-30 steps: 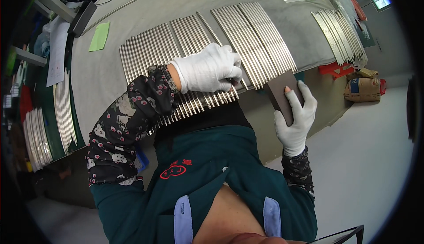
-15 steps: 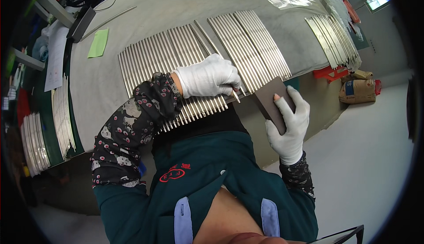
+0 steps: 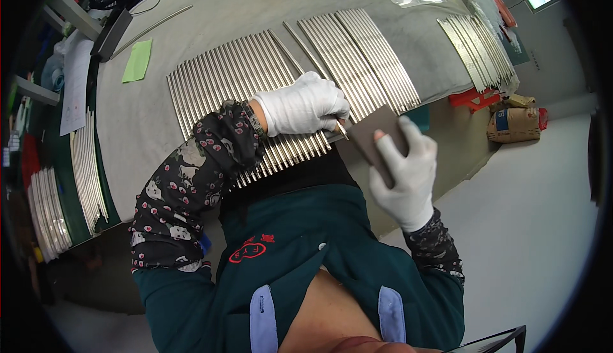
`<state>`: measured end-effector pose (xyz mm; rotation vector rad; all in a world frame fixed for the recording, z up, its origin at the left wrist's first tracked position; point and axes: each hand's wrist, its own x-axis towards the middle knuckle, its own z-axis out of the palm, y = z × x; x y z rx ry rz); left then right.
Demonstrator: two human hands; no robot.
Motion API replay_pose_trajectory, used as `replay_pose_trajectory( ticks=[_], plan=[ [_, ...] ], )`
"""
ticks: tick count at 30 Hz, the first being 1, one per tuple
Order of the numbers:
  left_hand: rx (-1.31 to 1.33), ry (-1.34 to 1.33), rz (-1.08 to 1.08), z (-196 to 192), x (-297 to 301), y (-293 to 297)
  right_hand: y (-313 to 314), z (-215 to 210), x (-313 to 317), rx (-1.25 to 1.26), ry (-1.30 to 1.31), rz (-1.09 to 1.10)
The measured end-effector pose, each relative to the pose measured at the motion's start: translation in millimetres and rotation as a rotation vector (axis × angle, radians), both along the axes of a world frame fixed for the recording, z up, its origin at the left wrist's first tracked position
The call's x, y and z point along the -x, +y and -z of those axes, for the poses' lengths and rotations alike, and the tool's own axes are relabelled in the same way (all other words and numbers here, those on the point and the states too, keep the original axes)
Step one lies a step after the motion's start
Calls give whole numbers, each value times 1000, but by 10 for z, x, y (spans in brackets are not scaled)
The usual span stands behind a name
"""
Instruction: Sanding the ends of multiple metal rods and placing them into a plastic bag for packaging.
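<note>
Compared with the earlier frames, the right hand (image 3: 408, 171) is being brought closer to the left hand (image 3: 305, 105), so that the dark brown rectangular abrasive pad (image 3: 377, 137) is now being held almost against the tip of the slim silver metal rod (image 3: 339, 127).

That rod is being pinched in the closed, white-gloved left hand at the centre of the frame, its end pointing toward the lower right. The pad is being gripped in the white-gloved right hand, thumb across its face, just right of centre. Beneath the left hand, a long row of silver metal rods (image 3: 230, 75) is being kept side by side on the grey-covered bench (image 3: 137, 120); a second batch of silver rods (image 3: 361, 49) is lying above and right of the hand, and a third group of silver strips (image 3: 479, 46) is lying at the upper right. A green paper note (image 3: 136, 60) is lying at the upper left.

The step in hand is judged to be the rubbing down of one rod's end. The next move would call for the rod to be held firm while its tip is being pressed squarely to the pad.
</note>
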<state>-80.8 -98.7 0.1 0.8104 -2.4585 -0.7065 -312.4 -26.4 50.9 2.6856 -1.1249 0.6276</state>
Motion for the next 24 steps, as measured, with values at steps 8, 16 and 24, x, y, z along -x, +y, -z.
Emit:
replay_pose_trajectory(
  ticks=[8, 16, 24],
  plan=[
    [-97, -20, -46, -22, 22, 12, 23, 20, -17, -20, 17, -10],
    [-77, -47, -45, -43, 14, 13, -26, -37, -19, -17, 26, 32],
    [-38, -56, -65, -32, -3, 36, -44, -15, -7, 17, 53, 70]
  ],
)
